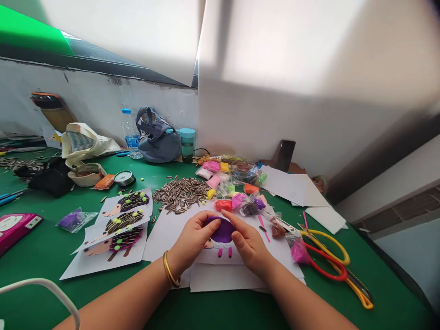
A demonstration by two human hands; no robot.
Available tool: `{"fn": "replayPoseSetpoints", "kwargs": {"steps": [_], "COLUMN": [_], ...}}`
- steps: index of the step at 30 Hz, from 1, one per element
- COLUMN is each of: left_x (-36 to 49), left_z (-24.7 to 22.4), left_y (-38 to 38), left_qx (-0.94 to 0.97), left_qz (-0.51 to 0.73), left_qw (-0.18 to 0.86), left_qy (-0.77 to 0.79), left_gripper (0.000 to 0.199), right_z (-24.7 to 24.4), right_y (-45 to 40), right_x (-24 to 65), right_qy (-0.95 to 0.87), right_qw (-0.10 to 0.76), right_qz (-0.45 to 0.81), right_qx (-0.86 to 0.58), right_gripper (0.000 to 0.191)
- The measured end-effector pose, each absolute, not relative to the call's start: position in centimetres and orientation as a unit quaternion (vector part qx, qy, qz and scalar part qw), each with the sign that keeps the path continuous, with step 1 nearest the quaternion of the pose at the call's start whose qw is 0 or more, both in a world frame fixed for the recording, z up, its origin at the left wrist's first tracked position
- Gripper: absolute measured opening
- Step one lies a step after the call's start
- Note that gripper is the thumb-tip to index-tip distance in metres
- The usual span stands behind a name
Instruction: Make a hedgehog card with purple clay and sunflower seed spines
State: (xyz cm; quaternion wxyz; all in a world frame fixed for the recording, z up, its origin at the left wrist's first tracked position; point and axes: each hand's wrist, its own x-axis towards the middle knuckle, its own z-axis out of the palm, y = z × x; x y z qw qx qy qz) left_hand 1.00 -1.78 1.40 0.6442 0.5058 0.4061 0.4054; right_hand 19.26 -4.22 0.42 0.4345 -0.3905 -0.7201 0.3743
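Note:
Both hands hold a flattened piece of purple modelling clay [222, 230] between them, just over a sheet of white paper [172, 238]. My left hand [197, 236], with a gold bangle at the wrist, has its thumb and fingers on the clay's upper left edge. Along the right edge, my right hand [250, 240] presses with curved fingers. Below the clay, part of a hedgehog picture [225, 252] with pink clay feet shows on the paper; the rest is covered. A heap of striped sunflower seeds [180, 193] lies just behind the hands.
Finished-looking hedgehog pictures [118, 238] lie at left, near bagged purple clay [72, 221]. Packets of coloured clay [223, 205] spread behind my hands. Scissors with yellow and red handles [330, 261] lie right. A bag [160, 140], a cup [187, 144] and a phone [286, 155] stand along the wall.

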Motion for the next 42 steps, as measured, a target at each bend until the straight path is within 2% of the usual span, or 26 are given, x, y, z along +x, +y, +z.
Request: {"fn": "replayPoseSetpoints", "kwargs": {"steps": [7,14,18,25,31,35,38,42], "left_x": [0.9,1.3,1.2,1.4,1.4,1.4,1.5,1.5], "left_z": [1.3,1.5,1.8,1.9,1.7,2.3,2.6,2.6], "left_y": [-1.5,-1.8,-1.9,-2.0,-1.9,-2.1,-2.2,-2.2], "left_qx": [0.524,0.581,0.6,0.56,0.574,0.508,0.465,0.462], "left_qz": [0.411,0.349,0.359,0.374,0.392,0.399,0.396,0.364], "left_qw": [0.627,0.623,0.587,0.612,0.591,0.636,0.679,0.699], "left_qy": [0.405,0.391,0.408,0.414,0.408,0.422,0.408,0.407], "left_gripper": [0.03,0.035,0.026,0.025,0.031,0.026,0.031,0.038], "right_z": [0.0,-0.2,-0.1,0.1,0.1,0.3,0.3,0.0], "right_y": [-4.0,-4.0,-4.0,-3.9,-4.1,-4.0,-3.9,-3.8], "right_x": [19.2,19.2,19.2,18.9,19.0,18.9,18.8,18.8], "right_qy": [-0.705,-0.707,-0.709,-0.731,-0.728,-0.763,-0.78,-0.769], "right_qw": [0.464,0.464,0.474,0.469,0.472,0.439,0.413,0.429], "right_qz": [0.318,0.263,0.244,0.238,0.221,0.212,0.229,0.237], "right_qx": [-0.433,-0.464,-0.462,-0.435,-0.446,-0.424,-0.41,-0.41], "right_gripper": [0.032,0.034,0.032,0.022,0.032,0.039,0.039,0.042]}}
